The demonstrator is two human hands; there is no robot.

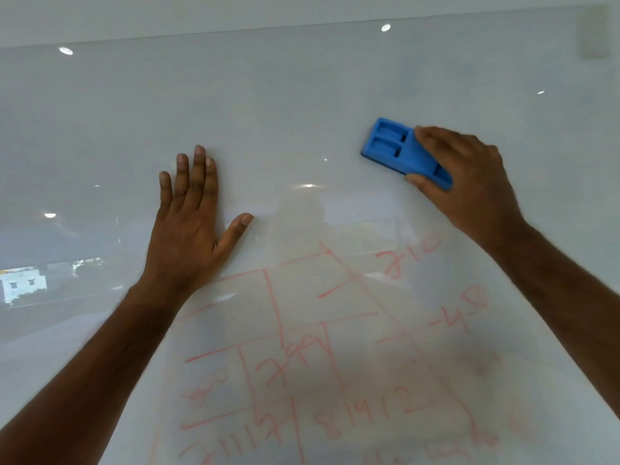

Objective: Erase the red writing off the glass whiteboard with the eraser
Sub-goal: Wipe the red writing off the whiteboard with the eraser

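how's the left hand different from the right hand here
The left hand is empty and lies flat on the glass whiteboard, fingers spread; the right hand is curled around the blue eraser, pressing it to the glass. The left hand sits lower, its heel at the edge of the red writing; the right hand and eraser are higher, above the writing on bare glass. Both reach up from below to the same board.

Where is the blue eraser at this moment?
In the head view, the blue eraser is at the upper right, held against the glass whiteboard by the right hand, above the red writing.
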